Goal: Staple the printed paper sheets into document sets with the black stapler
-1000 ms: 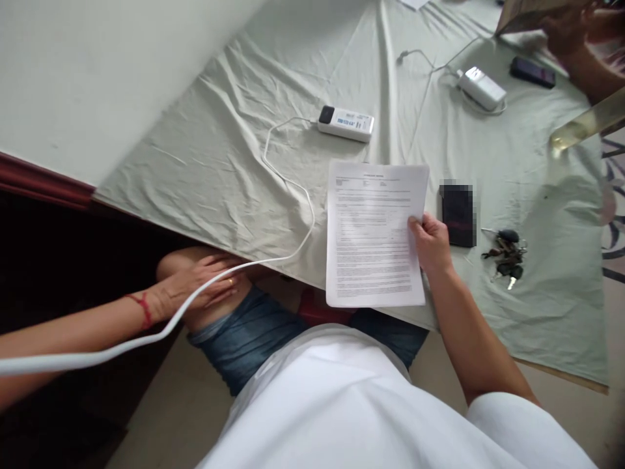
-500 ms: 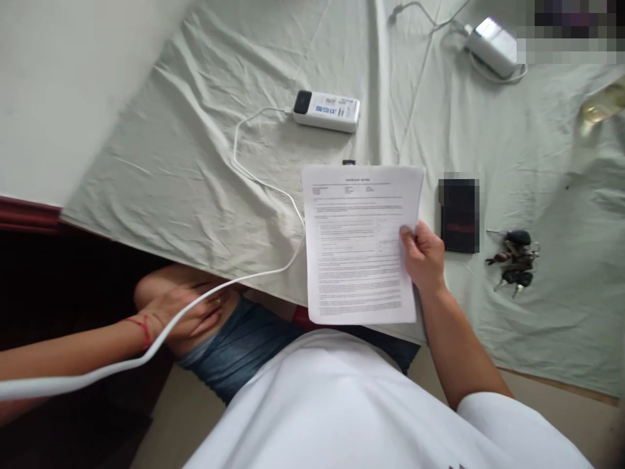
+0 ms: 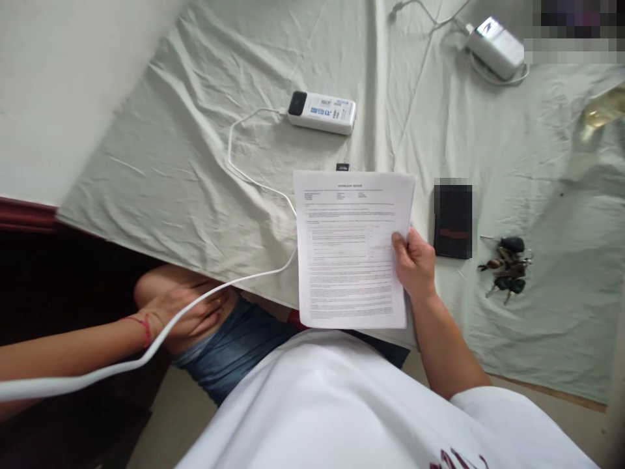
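My right hand (image 3: 416,264) grips the right edge of a thin stack of printed paper sheets (image 3: 349,260), thumb on top and fingers behind. The text side faces up, and the sheets hang over the table's front edge, close to my shirt. On my bare knee rests my left hand (image 3: 188,312), fingers laid loosely over the skin and nothing in them; part of it is behind a white cable (image 3: 244,279). Just right of the sheets lies a dark phone-like object (image 3: 453,225), partly blurred out. A small black item (image 3: 342,167) peeks out behind the top edge of the sheets.
A white power bank (image 3: 322,114) with the cable plugged in lies beyond the sheets on the pale green tablecloth (image 3: 195,143). Keys (image 3: 508,264) sit to the right. Farther back are a white charger (image 3: 497,49) and a bottle of yellowish liquid (image 3: 603,107).
The view has shifted slightly, so the sheets, my right hand, the phone-like object and the keys appear a little farther left and lower. Both hands keep their hold and pose.
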Available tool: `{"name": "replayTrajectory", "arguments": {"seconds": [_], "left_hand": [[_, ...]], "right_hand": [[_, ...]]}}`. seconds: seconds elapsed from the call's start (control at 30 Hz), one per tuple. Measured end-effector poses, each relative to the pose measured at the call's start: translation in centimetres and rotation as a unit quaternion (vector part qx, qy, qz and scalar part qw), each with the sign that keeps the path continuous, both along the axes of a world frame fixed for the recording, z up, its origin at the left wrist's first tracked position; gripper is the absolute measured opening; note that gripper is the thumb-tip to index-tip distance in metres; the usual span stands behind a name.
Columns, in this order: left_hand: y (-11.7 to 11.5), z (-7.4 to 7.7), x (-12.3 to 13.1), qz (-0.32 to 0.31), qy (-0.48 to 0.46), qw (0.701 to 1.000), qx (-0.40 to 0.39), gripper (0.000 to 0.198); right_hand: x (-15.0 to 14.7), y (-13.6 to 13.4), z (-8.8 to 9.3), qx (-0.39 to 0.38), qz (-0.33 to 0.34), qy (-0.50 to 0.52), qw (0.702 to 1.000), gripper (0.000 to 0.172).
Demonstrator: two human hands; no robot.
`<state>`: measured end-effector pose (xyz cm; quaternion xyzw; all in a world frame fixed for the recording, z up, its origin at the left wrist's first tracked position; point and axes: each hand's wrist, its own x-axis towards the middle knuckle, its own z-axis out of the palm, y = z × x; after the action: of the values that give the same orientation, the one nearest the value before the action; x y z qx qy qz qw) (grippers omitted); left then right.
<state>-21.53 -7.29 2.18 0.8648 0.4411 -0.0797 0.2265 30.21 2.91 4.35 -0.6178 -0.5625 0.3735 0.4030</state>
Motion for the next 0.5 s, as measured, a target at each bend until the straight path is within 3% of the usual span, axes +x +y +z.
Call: {"name": "replayTrajectory", "arguments": {"seconds": [0.27,0.5], "left_hand": [[-0.3,-1.4,-0.9,-0.11,0.057,0.992,0.021,0.036],[-0.4,-1.5,-0.7,-0.049,0.083,0.995,0.012,0.036]], "right_hand": [[-0.2,0.1,0.3,0.017,0.015,-0.011,1.0,0.032],[-0.3,0.0,0.6,0.011,0.016,-0.003,1.0,0.035]]}}
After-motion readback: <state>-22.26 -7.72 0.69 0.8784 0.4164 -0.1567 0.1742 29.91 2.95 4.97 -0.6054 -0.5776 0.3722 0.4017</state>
